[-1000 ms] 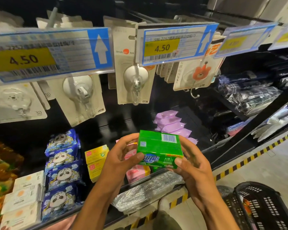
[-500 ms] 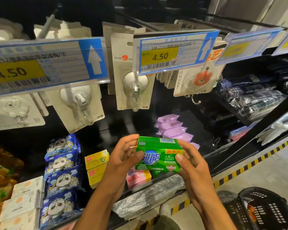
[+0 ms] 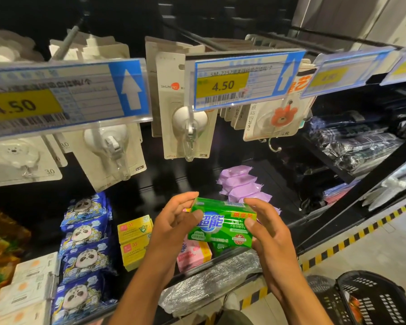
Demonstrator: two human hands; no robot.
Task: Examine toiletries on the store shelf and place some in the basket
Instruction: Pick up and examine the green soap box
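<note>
I log pink packs [image 3: 192,253] beneath my hands, basket [image 3: 384,301] below-right of them; left hand [image 3: 171,221] and right hand [image 3: 267,228] grip green pack [image 3: 220,227], label facing me.

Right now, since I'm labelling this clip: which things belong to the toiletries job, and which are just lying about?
Job: green pack, gripped by left hand and right hand; black basket; yellow boxes on the shelf.
Just there: suction hooks; price tags.
</note>
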